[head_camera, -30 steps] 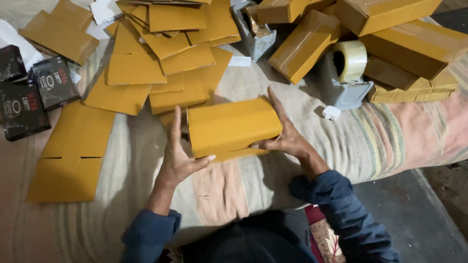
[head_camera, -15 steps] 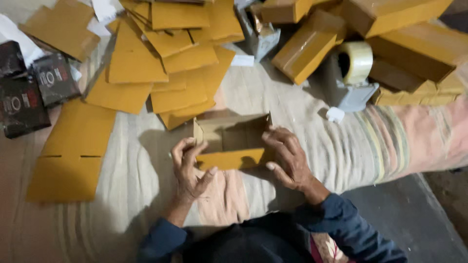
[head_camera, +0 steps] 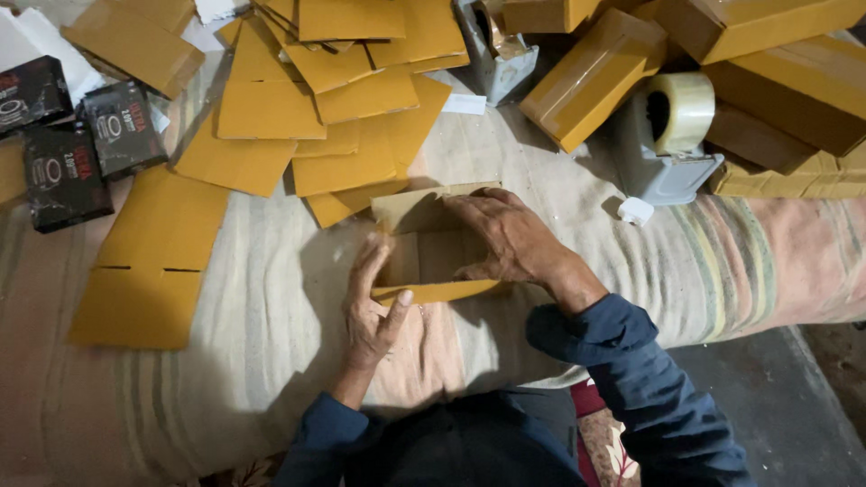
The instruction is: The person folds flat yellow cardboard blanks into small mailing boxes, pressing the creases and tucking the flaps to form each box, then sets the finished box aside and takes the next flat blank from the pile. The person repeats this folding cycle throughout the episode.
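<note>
A small yellow-brown cardboard box (head_camera: 431, 257) stands open-side up on the striped cloth in front of me. My left hand (head_camera: 372, 307) grips its left wall and near flap, thumb on the lower edge. My right hand (head_camera: 510, 236) lies over the box's right side, fingers curled over the far top flap. The inside of the box is in shadow and looks empty.
Several flat yellow box blanks (head_camera: 334, 108) lie behind the box, and one long blank (head_camera: 149, 261) to the left. Black printed packets (head_camera: 68, 149) sit at far left. A tape dispenser (head_camera: 672, 135) and several taped boxes (head_camera: 595, 77) fill the back right.
The box was held closed with both palms on its sides; it has since been turned open-side up and lowered, and my right hand has moved over its top flap.
</note>
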Demonstrator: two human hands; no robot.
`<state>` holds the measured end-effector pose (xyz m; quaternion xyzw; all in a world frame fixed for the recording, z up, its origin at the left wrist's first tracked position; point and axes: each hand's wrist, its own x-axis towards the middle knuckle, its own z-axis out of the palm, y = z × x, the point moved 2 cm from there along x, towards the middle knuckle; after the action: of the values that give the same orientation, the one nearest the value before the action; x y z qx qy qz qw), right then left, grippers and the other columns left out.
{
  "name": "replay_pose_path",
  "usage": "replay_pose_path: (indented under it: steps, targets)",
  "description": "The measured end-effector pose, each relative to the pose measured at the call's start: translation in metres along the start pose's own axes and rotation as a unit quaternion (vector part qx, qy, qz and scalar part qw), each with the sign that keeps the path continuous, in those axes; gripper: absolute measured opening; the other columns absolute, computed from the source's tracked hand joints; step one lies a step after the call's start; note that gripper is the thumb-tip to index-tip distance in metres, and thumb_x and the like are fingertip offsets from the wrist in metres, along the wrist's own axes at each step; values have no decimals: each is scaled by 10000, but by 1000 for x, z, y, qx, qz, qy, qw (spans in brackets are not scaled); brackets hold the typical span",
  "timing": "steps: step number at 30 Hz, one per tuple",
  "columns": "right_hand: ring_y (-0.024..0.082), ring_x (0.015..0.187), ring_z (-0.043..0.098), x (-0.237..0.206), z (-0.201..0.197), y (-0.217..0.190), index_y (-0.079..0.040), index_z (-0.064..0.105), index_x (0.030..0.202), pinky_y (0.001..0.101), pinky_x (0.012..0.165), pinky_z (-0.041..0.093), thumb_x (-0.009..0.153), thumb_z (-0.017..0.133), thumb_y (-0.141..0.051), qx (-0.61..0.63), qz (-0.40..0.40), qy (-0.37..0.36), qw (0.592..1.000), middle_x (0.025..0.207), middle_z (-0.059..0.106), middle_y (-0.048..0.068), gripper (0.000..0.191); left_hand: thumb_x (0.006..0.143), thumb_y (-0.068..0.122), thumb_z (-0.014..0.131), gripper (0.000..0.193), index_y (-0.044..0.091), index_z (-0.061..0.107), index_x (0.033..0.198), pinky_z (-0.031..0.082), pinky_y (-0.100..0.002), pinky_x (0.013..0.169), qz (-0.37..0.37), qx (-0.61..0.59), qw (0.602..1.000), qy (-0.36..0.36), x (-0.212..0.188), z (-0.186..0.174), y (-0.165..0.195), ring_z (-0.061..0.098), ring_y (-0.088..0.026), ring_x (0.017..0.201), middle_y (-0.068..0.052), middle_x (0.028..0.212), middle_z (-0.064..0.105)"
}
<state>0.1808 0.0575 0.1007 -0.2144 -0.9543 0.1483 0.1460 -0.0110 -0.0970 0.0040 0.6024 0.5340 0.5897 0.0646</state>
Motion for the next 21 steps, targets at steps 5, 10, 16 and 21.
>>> replay_pose_path:
  steps: [5, 10, 16, 21]
  targets:
    - [383, 1256, 539, -14, 0, -4, -2, 533, 1392, 466, 1081, 433, 786, 844, -316, 88, -10, 126, 988, 1318, 598, 223, 750, 964, 402, 717, 712, 80, 474, 1551, 468, -426, 1222, -71, -27, 995, -59, 7, 1, 1, 609, -324, 1390, -169, 1528, 605]
    - [316, 1154, 587, -30, 24, -11, -39, 623, 1195, 383, 1015, 511, 900, 829, -240, 72, 112, 357, 925, 1180, 593, 157, 413, 894, 523, 710, 786, 142, 397, 1506, 519, -409, 1078, -78, -21, 984, -157, 39, -14, -12, 599, -339, 1348, -239, 1686, 273]
    - [236, 1265, 573, -43, 58, -15, 2, 593, 1270, 362, 1121, 466, 1077, 563, -259, 427, 99, 402, 804, 1353, 554, 140, 326, 914, 517, 739, 986, 67, 213, 1615, 570, -369, 1006, -103, -69, 971, -206, 34, -17, -27, 554, -286, 1404, -213, 1739, 179]
    - [222, 1358, 553, -48, 63, -5, -15, 564, 1327, 433, 1139, 489, 1040, 412, -448, 669, 81, 218, 706, 1419, 573, 172, 541, 940, 483, 723, 665, 8, 566, 1377, 592, -325, 951, -146, -116, 954, -234, 12, -15, -45, 708, -181, 1207, -206, 1812, 111]
